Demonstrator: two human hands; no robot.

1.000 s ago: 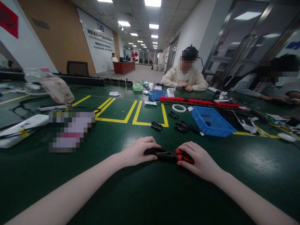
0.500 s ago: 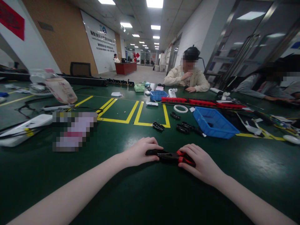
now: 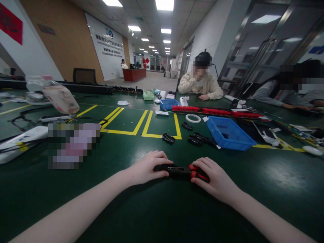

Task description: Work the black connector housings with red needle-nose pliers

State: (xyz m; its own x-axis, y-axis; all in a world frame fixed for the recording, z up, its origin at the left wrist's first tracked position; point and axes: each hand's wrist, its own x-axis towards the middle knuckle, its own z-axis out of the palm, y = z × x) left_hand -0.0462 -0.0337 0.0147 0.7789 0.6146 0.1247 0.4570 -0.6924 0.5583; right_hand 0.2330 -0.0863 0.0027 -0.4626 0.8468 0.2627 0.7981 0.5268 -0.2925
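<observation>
Low over the green table (image 3: 106,209), my left hand (image 3: 145,170) pinches a small black part (image 3: 162,167) between thumb and fingers. My right hand (image 3: 215,179) is closed around the red and black handles of a pair of pliers (image 3: 186,172). Their dark jaws point left and meet the black part; dark on dark, I cannot tell how far they grip it. Beyond my hands lie similar black pieces, one (image 3: 168,138) ahead and a cluster (image 3: 197,138) to the right, beside a blue bin (image 3: 230,135).
A white tape roll (image 3: 193,118) and red strips (image 3: 217,111) lie farther back. On the left are a tilted bottle (image 3: 60,98), a white power strip (image 3: 24,141) and a blurred-out flat object (image 3: 77,145). Yellow tape marks the table. Across sits a person (image 3: 201,82); another is at right.
The whole view has shifted slightly left. Both hands keep their hold on the black part and the pliers, almost unmoved. The person opposite has raised a hand higher to the face.
</observation>
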